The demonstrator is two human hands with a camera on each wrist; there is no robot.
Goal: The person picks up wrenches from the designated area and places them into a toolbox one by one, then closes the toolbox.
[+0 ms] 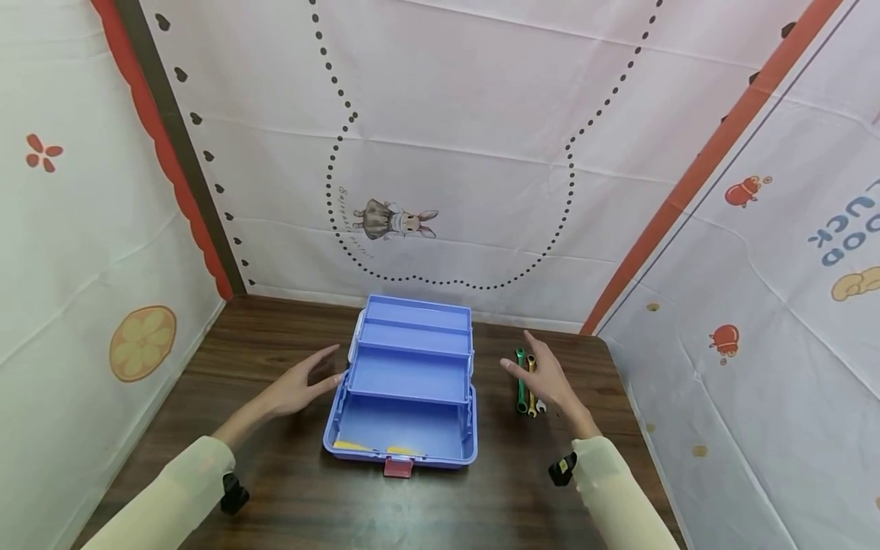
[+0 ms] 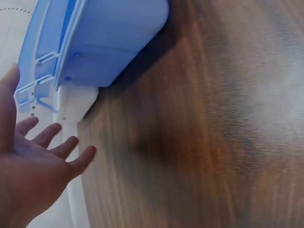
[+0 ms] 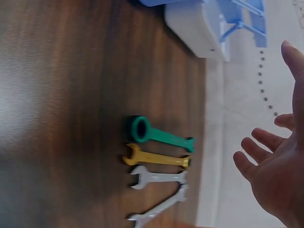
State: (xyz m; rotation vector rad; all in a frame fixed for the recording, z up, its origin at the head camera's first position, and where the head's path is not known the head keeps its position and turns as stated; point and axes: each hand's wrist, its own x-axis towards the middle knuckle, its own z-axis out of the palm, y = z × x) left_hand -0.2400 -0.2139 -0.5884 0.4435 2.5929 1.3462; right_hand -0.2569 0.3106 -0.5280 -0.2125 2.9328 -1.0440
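Note:
A blue toolbox (image 1: 406, 420) stands unfolded on the table, its stepped trays (image 1: 412, 374) raised toward the back and a red latch (image 1: 398, 467) at its front. Yellow pieces (image 1: 352, 445) show at the bottom front of the box. My left hand (image 1: 292, 389) hovers at the box's left side, fingers spread, holding nothing. On the right, my right hand (image 1: 546, 376) is held over the wrenches, fingers apart and palm bare. Side by side lie a green wrench (image 3: 161, 135), a yellow wrench (image 3: 159, 157) and two silver wrenches (image 3: 159, 177), partly hidden by that hand in the head view.
The dark wooden table (image 1: 275, 489) is bounded at the back by a white printed cloth (image 1: 454, 153). Similar cloths hang at the left (image 1: 62, 267) and right (image 1: 777, 305). A black wrist device (image 1: 562, 469) sits at the right sleeve, another (image 1: 234, 494) at the left.

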